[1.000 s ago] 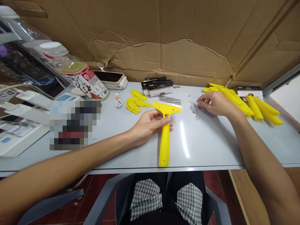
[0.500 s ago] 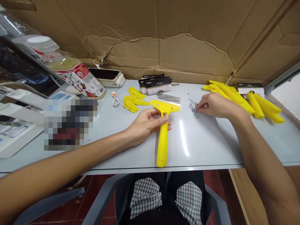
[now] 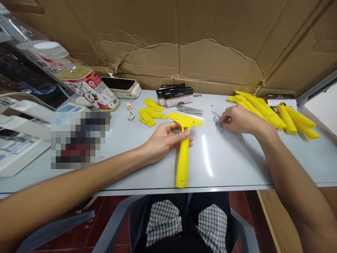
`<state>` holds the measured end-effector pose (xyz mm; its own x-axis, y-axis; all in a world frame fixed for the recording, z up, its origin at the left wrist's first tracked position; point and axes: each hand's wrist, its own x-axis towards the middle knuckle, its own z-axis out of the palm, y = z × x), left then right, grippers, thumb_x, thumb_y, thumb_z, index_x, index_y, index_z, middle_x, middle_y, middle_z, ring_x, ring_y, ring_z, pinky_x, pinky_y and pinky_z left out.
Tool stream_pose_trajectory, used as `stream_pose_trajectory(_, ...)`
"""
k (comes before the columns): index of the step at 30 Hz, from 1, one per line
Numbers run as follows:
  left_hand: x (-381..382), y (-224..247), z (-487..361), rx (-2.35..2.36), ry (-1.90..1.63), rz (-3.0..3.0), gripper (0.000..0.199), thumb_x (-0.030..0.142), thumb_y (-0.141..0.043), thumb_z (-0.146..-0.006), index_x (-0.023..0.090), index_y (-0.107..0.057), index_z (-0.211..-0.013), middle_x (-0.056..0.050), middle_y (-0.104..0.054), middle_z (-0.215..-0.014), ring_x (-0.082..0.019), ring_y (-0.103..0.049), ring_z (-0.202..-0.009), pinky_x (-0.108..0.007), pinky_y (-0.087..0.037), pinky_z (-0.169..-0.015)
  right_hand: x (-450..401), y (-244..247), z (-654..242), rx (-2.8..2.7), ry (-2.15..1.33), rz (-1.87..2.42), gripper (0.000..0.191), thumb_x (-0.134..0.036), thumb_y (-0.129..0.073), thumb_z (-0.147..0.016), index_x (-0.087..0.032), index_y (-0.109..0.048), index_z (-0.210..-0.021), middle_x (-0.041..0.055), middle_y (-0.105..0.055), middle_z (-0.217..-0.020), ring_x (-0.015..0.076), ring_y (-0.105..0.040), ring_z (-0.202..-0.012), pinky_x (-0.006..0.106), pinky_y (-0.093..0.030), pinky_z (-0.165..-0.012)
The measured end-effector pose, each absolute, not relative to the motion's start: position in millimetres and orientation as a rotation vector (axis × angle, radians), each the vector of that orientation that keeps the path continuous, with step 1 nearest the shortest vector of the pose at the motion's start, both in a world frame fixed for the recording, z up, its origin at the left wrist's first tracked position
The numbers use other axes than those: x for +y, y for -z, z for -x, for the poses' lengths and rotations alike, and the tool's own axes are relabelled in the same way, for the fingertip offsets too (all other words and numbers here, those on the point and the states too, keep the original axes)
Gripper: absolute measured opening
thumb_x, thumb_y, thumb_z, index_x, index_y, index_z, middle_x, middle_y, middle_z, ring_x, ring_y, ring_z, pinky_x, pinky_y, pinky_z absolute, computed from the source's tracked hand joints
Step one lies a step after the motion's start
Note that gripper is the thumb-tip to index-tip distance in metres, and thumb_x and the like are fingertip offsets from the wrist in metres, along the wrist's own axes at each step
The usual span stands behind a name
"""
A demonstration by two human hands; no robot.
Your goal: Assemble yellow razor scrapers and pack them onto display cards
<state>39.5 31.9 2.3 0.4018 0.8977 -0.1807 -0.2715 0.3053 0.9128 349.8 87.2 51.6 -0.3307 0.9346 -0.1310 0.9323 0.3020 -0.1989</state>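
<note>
left hand (image 3: 166, 140): gripping the scraper (image 3: 182, 165)
right hand (image 3: 238, 118): fingertips at the screws (image 3: 217, 124); cannot tell whether gripping any
plates (image 3: 152, 114): just beyond the left hand

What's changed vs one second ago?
Right hand drew back slightly; its grip is now at the edge of the screws, covering the handle end of the screwdriver. Can't tell if a screw is pinched. Left hand still holds the yellow scraper; yellow plates and black-and-white boxes stayed put.
</note>
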Motion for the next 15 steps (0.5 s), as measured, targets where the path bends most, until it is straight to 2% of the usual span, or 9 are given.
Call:
stream_pose_trajectory(4, 32.3, -3.0, -40.1, 0.815, -0.889, -0.931, 0.034, 0.029, -0.096, -0.08, 0.013, -0.074, -0.101, -0.008, -0.074, -0.111, -0.021, -0.078, -0.088, -0.044, -0.071, -0.089, 86.6, -53.2, -349.0, -2.525, -0.353, 1.813, 0.014, -0.018, -0.067, -0.084, -0.026, -0.079, -0.081, 0.0064, -0.075, -0.092, 0.0241, -0.067, -0.08, 0.044, -0.054, -0.076)
stream_pose_trajectory(9, 32.0, -4.1, -41.1, 0.816, -0.895, -0.926, 0.036, 0.028, -0.097, -0.079, 0.013, -0.076, -0.104, -0.007, -0.072, -0.111, -0.02, -0.077, -0.086, -0.039, -0.071, -0.082, 90.7, -49.3, -352.8, -2.564, -0.357, 1.738, 0.026, -0.02, -0.066, -0.088, -0.025, -0.086, -0.103, 0.008, -0.081, -0.105, 0.0268, -0.072, -0.093, 0.046, -0.058, -0.088)
stream_pose_trajectory(15, 31.5, -4.8, -40.9, 0.826, -0.889, -0.937, 0.033, 0.027, -0.096, -0.081, 0.013, -0.076, -0.104, -0.008, -0.073, -0.113, -0.019, -0.077, -0.086, -0.042, -0.07, -0.085, 92.4, -47.7, -353.6, -2.567, -0.35, 1.778, 0.024, -0.019, -0.064, -0.086, -0.026, -0.086, -0.092, 0.007, -0.08, -0.104, 0.0264, -0.073, -0.09, 0.046, -0.058, -0.085)
